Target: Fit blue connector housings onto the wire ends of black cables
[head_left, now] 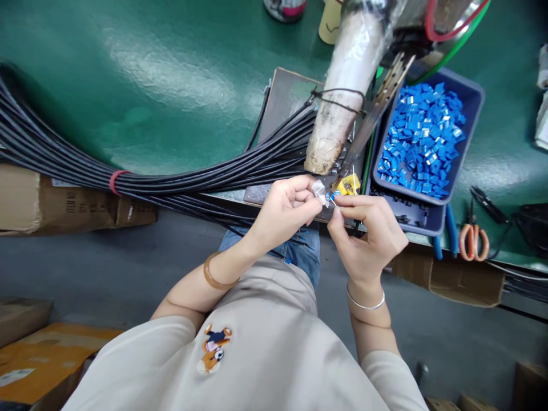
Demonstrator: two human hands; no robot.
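Observation:
My left hand (286,210) is closed in a pinch on a small pale connector piece (319,190) at the end of a thin wire, just above my lap. Facing it, my right hand (367,233) is also pinched, its fingertips touching the same small piece and a bit of blue (335,196). Both hands meet at the near edge of the green workbench (171,85), below a wrapped machine arm (342,97). A thick bundle of black cables (171,177), tied with a red band (115,180), runs from the far left towards my hands.
A dark blue tray (471,108) full of small blue connectors (422,140) stands right of my hands. Orange-handled scissors (473,240) and blue-handled pliers (447,225) lie at the bench's right edge. A small yellow part (349,184) sits under the machine. Cardboard boxes (51,205) stand on the left.

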